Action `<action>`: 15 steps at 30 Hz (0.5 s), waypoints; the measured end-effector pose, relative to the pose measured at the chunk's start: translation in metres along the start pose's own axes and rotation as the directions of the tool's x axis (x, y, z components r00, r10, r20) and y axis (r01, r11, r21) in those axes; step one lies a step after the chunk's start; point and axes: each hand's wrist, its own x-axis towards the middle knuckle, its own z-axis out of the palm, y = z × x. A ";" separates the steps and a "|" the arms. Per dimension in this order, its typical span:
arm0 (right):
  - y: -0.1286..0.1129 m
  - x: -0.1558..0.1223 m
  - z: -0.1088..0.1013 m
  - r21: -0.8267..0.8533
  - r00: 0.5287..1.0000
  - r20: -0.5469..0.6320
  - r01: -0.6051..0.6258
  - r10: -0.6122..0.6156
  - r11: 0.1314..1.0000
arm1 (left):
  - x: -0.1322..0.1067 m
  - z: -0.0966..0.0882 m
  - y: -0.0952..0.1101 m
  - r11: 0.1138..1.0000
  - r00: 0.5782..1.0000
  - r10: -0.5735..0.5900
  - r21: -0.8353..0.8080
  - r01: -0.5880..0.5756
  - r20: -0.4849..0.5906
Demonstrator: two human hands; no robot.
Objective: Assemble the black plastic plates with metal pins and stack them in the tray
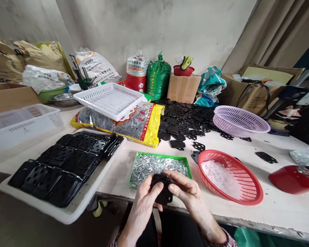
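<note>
Between my two hands is a small black plate [162,195], held over the table's front edge. My left hand [145,197] grips its left side, thumb on the face. From the right, my right hand [186,188] closes on the upper edge and side with thumb and fingers. Just beyond my hands lies a green tray [187,164] full of small silver metal pins [154,164]. Right of it stands a red basket [249,181] with small clear-white plastic pieces [220,178] inside. My fingers hide part of the plate.
A white tray [86,199] at left carries rows of stacked black plates [64,154]. Loose black plates [185,116] pile up behind, near a purple basket [239,120]. A white basket [110,97] rests on a yellow bag [154,127]. A red container [293,178] stands far right.
</note>
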 end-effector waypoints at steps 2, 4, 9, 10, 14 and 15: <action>0.002 -0.002 0.006 0.098 0.997 -0.057 -0.037 0.043 0.994 | 0.000 0.004 0.000 1.000 0.997 -0.009 0.019 0.010 -0.073; 0.005 -0.003 0.013 0.210 0.993 -0.093 -0.054 0.075 0.976 | -0.001 0.008 -0.001 0.999 0.989 -0.008 0.034 0.013 -0.146; 0.014 -0.008 0.028 0.309 0.987 -0.112 -0.078 0.118 0.948 | -0.002 0.011 0.002 0.997 0.985 0.026 0.074 -0.014 -0.170; 0.015 -0.008 0.030 0.308 0.984 -0.127 -0.077 0.121 0.948 | -0.002 0.012 0.003 0.996 0.985 0.032 0.082 -0.019 -0.167; 0.014 -0.006 0.029 0.214 0.975 -0.206 -0.040 0.085 0.976 | -0.002 0.008 -0.001 0.994 0.981 0.058 0.105 -0.039 -0.186; 0.013 -0.004 0.025 0.155 0.975 -0.212 -0.039 0.072 0.987 | -0.002 0.004 -0.005 0.991 0.976 0.079 0.124 -0.054 -0.205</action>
